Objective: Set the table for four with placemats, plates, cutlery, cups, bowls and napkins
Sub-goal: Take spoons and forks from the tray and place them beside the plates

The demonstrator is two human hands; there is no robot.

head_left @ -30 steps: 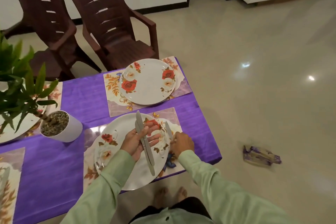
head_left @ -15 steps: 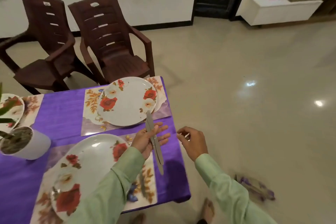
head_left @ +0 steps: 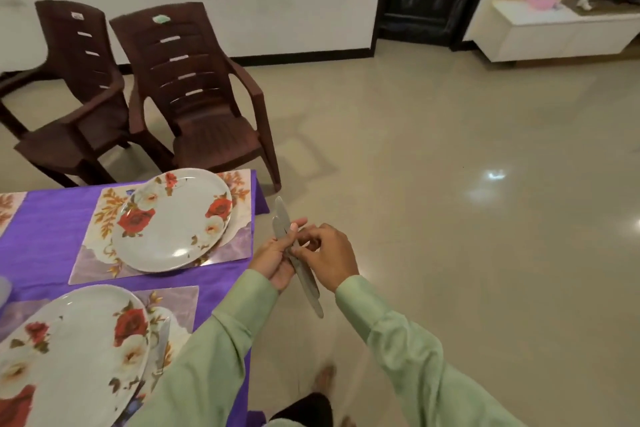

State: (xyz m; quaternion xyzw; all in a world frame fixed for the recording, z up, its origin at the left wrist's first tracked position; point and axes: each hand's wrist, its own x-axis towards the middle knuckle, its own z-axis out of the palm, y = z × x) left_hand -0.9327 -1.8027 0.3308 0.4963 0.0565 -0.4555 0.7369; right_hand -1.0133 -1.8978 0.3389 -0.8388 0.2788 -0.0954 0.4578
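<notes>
L hand (head_left: 273,262) grips slim, flat, grey metal cutlery (head_left: 306,282); R hand (head_left: 330,253) pinches it mid-length.

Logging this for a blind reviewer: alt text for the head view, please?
The left hand holds a bundle of knives just past the edge of the purple cloth, and the right hand pinches them. On the cloth, a far plate and a near plate sit on floral placemats, a lone knife by the near one. Two brown chairs stand beyond.
</notes>
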